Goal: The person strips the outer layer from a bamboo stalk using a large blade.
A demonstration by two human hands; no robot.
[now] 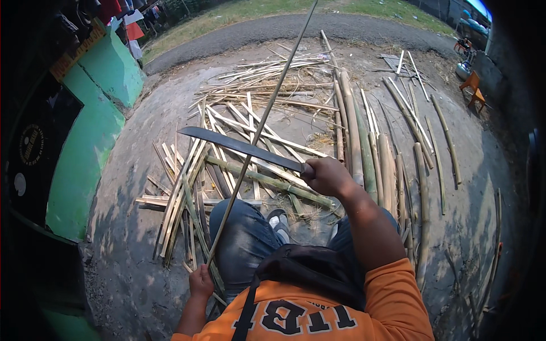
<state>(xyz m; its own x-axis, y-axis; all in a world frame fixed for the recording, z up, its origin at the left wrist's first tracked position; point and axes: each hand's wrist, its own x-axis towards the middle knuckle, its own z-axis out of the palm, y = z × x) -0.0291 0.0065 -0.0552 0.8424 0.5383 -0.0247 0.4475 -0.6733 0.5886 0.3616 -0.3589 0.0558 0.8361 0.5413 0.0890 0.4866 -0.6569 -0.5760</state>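
Fingers [310, 169] of my right hand [325, 176] are clenched round the handle of the long machete [239, 146], whose dark blade runs out to my left, lying across the thin bamboo strip [259, 133]. My left hand [201, 282] grips the near end of that strip down by my left knee [242, 238], fingers closed on it, and the strip slants up and away over the ground, far past the blade.

Around me on the bare ground [131, 238] lie thick bamboo poles [364, 148] to my right and a heap of split slats [187, 187] in front and to my left.

Biggest risk, as I judge it: the strip is long and whippy, so it could flex or twist under the edge and let the blade skid down toward my left hand or my knee, both right below it. Next, the loose slats underfoot could roll if I shift my shoe [278, 220]. Smallest but likely: raw split edges may drive splinters into my bare left palm if the strip slides through it.
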